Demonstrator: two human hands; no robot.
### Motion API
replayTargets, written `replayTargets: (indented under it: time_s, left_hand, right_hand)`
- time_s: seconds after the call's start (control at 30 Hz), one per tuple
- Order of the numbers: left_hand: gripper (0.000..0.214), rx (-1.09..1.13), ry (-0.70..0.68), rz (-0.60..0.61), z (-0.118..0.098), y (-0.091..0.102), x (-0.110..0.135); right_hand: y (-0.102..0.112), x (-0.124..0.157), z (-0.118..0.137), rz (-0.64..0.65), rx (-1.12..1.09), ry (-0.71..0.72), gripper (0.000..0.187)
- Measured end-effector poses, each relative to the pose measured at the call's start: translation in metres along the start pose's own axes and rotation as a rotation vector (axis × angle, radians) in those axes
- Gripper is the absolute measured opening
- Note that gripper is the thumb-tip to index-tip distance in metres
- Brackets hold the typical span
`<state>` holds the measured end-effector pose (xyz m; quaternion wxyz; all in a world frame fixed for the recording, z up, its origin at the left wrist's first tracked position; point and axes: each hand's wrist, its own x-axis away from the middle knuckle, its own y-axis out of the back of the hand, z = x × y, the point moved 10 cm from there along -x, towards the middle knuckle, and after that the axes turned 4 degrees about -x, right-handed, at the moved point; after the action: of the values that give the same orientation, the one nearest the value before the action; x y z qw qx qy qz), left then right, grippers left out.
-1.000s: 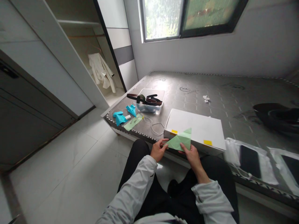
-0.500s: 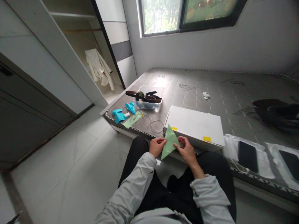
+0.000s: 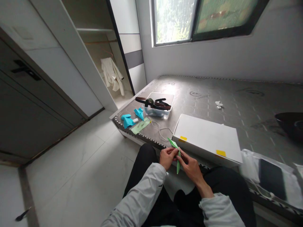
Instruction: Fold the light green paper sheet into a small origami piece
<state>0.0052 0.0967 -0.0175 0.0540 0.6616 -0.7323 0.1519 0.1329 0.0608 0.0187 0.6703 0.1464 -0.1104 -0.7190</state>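
Note:
A folded green paper stands nearly edge-on between my two hands, just in front of the white box on the mattress edge. My left hand pinches the paper from the left, fingers closed on it. From the right, my right hand grips the same paper with thumb and fingers together. Both hands hover above my lap, in grey sleeves over black trousers.
On the grey mattress lie blue folded papers, a flat green sheet, a white cable and a clear tub with dark straps. Plastic bags with dark devices lie at right. An open wardrobe stands left.
The green paper went from a broad flat triangle to a narrow, edge-on shape as both hands closed it together. The camera view shifted slightly to the left and down.

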Motion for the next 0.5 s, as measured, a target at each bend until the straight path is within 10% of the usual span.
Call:
replayTargets:
  time_s: [0.5]
  left_hand:
    - [0.024,0.022,0.068,-0.026,0.0090,0.0037,-0.0023]
  right_hand:
    - [-0.0063,0.0016,0.0059,0.054,0.096,0.134,0.051]
